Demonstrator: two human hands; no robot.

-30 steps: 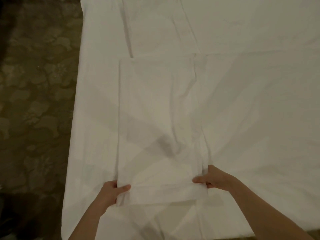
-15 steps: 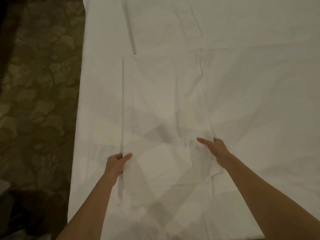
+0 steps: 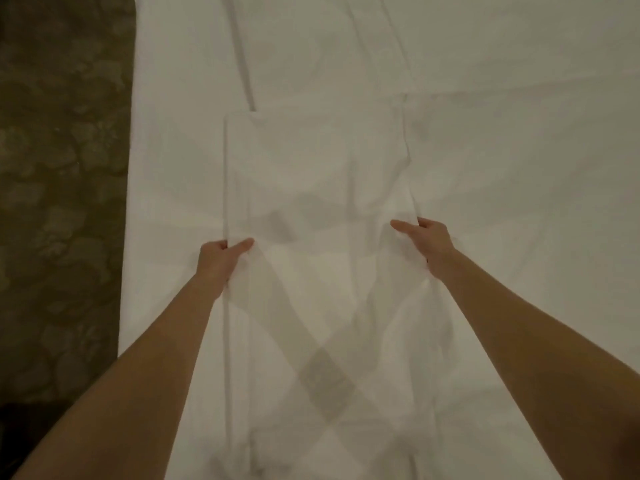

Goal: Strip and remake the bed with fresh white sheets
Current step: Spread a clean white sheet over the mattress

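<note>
On the white bed [image 3: 502, 168] beside patterned carpet [image 3: 62, 202], your left hand [image 3: 218, 258] and right hand [image 3: 427, 237] are pinching the folded sheet's [image 3: 311, 161] side edges toward 12 o'clock, having slid up from its near end, likely to spread it.

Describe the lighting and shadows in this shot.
Head view: dim, warm light; two arm shadows cross in an X on the folded white sheet between the left hand and right hand; the patterned carpet lies dark and soft.

Dim warm light; soft crossed arm shadows on sheet [image 3: 346, 168]; slight blur; wide-angle edge stretch.
</note>
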